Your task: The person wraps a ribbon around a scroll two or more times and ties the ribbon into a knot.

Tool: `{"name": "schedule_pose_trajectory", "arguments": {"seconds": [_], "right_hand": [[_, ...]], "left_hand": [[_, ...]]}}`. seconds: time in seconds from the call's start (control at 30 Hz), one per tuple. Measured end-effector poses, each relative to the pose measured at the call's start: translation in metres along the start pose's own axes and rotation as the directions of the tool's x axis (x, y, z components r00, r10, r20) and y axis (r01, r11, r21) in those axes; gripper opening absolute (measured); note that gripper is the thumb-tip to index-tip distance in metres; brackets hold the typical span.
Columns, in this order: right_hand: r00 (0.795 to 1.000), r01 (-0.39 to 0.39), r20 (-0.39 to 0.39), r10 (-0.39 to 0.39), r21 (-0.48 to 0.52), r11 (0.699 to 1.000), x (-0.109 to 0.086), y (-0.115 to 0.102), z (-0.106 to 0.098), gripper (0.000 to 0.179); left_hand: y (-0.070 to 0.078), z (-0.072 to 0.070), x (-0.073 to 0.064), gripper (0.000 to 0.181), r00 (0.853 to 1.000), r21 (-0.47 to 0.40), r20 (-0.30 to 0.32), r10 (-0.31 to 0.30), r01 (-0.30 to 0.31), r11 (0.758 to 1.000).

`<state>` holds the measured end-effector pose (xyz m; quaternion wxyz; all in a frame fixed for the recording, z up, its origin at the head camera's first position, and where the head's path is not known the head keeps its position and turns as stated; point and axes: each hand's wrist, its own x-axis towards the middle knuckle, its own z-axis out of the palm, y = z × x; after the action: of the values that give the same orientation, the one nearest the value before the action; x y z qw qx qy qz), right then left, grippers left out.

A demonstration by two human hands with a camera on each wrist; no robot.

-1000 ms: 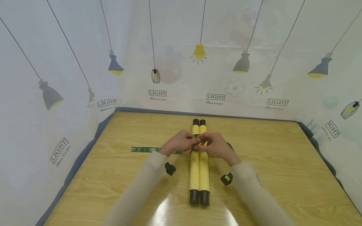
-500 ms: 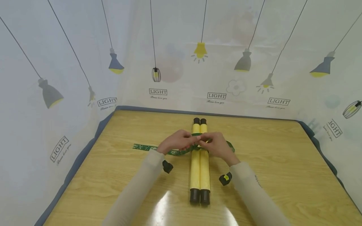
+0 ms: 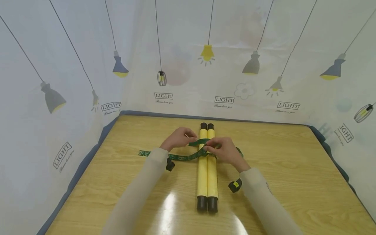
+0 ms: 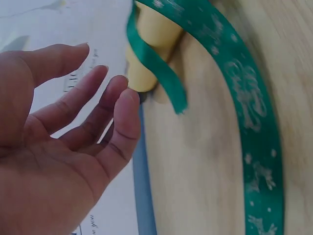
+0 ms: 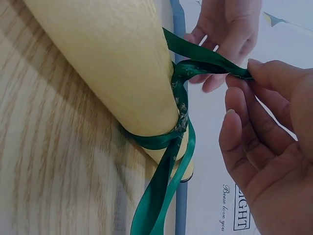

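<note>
Two pale yellow tubes (image 3: pixel 203 173) with dark end caps lie side by side on the table. A green ribbon (image 5: pixel 181 107) with a light print passes round them and crosses itself on top. My right hand (image 3: pixel 224 150) pinches part of that ribbon between thumb and index finger above the tubes. Left of the tubes, my left hand (image 4: pixel 68 117) is held with loosely bent fingers and nothing in them. A short ribbon end (image 4: pixel 168 88) hangs just beyond its fingertips. The longer ribbon tail (image 3: pixel 182 158) runs left across the table, partly under the left forearm.
The wooden table (image 3: pixel 293 169) has a blue-grey edge along the back and sides. White printed sheeting (image 3: pixel 188 65) stands behind it. Small black items sit by each wrist, the right one (image 3: pixel 235 185) with a yellow mark.
My left hand has let go of the ribbon and moved left, away from the right hand. A short ribbon end now shows across the tubes. The right hand keeps its pinch in nearly the same place.
</note>
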<state>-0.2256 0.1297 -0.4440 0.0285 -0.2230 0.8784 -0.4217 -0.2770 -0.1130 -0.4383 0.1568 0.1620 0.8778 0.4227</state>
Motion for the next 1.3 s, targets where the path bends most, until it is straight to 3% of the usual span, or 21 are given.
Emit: {"name": "schedule_pose_trajectory", "arguments": {"seconds": [0.23,0.5,0.67,0.73,1.03,1.17,1.3], "right_hand": [[1.0,0.021,-0.003,-0.021,-0.015,1.0,0.0,0.001,0.0,0.022],[1.0,0.028,-0.003,-0.028,-0.043,0.999,0.0,0.001,0.0,0.022],[1.0,0.014,-0.01,-0.014,-0.052,0.999,0.0,0.001,0.0,0.02],[1.0,0.007,-0.013,-0.007,-0.046,0.999,0.001,0.001,0.0,0.02],[1.0,-0.002,-0.029,0.002,-0.027,1.0,0.003,0.006,-0.002,0.018],[0.999,-0.015,-0.035,0.015,-0.017,1.0,0.003,0.005,-0.002,0.019],[0.999,-0.014,-0.035,0.014,-0.02,1.0,0.003,0.004,-0.001,0.021]], "left_hand": [[-0.012,0.014,0.019,0.037,0.999,0.142,0.016,0.04,-0.042,0.989],[-0.012,0.024,0.026,0.034,1.0,0.12,0.001,0.03,-0.03,0.992],[-0.012,0.023,0.025,0.02,0.999,0.14,-0.001,0.043,-0.042,0.989],[-0.013,0.02,0.024,0.014,0.999,0.141,0.016,0.045,-0.046,0.989],[-0.012,-0.003,0.012,0.025,0.989,0.081,0.135,0.063,-0.075,0.994],[-0.013,-0.008,0.002,0.025,0.988,0.038,0.145,0.053,-0.059,0.998],[-0.014,-0.01,-0.012,0.029,0.987,-0.036,0.159,0.011,-0.005,0.999]]}}
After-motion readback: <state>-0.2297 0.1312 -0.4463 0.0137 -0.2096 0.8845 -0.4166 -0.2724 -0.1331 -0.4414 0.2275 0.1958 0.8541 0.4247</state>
